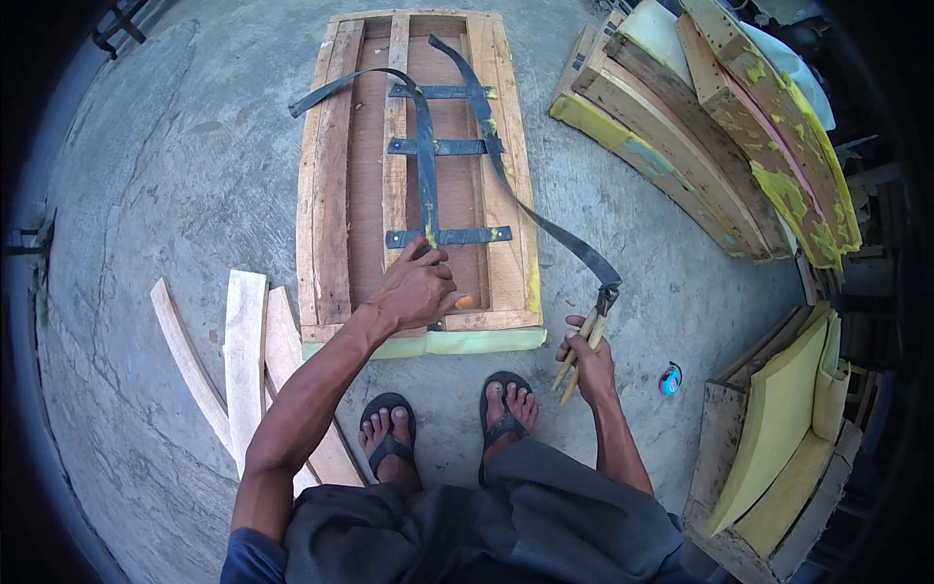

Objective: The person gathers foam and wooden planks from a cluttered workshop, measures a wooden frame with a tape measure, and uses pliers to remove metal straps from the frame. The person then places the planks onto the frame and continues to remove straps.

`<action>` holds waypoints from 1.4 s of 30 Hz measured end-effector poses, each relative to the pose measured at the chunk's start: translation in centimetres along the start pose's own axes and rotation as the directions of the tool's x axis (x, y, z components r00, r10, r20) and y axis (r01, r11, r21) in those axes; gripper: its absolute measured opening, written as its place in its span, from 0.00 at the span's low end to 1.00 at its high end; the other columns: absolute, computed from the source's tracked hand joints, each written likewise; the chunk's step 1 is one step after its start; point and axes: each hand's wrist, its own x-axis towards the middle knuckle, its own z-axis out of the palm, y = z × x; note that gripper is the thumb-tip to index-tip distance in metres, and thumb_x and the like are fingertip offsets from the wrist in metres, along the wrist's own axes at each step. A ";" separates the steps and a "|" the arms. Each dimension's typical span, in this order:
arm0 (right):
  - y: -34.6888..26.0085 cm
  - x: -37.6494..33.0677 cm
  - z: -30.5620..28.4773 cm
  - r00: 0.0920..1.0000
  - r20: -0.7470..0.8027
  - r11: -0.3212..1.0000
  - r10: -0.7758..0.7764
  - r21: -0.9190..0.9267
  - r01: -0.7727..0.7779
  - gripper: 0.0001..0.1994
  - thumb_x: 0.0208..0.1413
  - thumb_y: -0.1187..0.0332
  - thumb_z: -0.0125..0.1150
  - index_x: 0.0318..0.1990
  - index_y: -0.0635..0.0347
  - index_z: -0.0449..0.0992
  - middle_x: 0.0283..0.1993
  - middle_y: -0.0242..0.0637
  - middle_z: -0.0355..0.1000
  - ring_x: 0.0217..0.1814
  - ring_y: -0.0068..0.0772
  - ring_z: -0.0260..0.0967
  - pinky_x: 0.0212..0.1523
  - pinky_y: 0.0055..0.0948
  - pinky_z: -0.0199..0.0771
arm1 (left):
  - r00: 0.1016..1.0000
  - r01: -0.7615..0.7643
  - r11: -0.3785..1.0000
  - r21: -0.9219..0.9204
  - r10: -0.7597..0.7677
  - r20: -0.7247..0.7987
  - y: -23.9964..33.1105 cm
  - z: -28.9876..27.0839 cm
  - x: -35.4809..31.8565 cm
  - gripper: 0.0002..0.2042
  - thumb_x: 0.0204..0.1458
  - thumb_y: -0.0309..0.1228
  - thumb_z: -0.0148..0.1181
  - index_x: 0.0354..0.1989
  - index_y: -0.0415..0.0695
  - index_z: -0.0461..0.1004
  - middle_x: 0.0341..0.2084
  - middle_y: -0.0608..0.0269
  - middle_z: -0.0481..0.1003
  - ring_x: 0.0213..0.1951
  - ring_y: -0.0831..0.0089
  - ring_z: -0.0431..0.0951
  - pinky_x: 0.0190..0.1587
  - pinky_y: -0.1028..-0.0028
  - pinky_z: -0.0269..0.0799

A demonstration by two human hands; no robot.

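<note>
Black strap (585, 251) ends beyond the right hand (593, 360), clenched round pincers (602, 306); left hand (413, 289) half-curled, hold unclear.

Reaches over the near end of the wooden frame (511, 277) with the left forearm (326, 375), slanting in from near left of it — bent at the elbow. Holds the left hand (413, 287) low over the frame, knuckles up and fingers curled. Holds the right hand (592, 362) just right of the frame's near right corner — closed in a grip, with the right forearm (623, 443) slanting up from nearer than the frame.
</note>
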 end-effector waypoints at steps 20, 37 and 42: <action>-9.4 -7.0 -13.8 0.930 0.244 0.959 0.276 -0.008 -0.283 0.34 0.49 0.86 0.48 0.68 0.55 0.61 0.49 0.46 0.71 0.49 0.38 0.75 0.48 0.46 0.85 | 0.974 0.036 0.992 -0.119 -0.061 -0.217 0.2 1.1 -2.6 0.18 0.64 0.42 0.57 0.31 0.41 0.85 0.37 0.61 0.77 0.51 0.65 0.70 0.55 0.64 0.63; -17.8 -5.3 -4.8 0.840 0.396 0.583 0.371 -0.803 0.122 0.23 0.49 0.80 0.58 0.54 0.52 0.69 0.51 0.37 0.69 0.61 0.37 0.67 0.62 0.41 0.66 | 0.956 0.034 0.980 -0.196 -0.090 -0.281 -0.2 1.6 -3.6 0.12 0.62 0.35 0.58 0.33 0.38 0.80 0.40 0.59 0.76 0.57 0.65 0.69 0.56 0.63 0.61; -10.1 -2.0 2.6 0.879 0.475 0.899 0.033 -0.397 0.182 0.19 0.51 0.79 0.60 0.51 0.52 0.69 0.55 0.35 0.65 0.65 0.32 0.63 0.64 0.35 0.65 | 0.942 0.018 0.954 -0.300 -0.117 -0.316 0.0 1.6 -3.3 0.12 0.63 0.34 0.56 0.32 0.38 0.79 0.38 0.57 0.75 0.55 0.65 0.70 0.56 0.63 0.62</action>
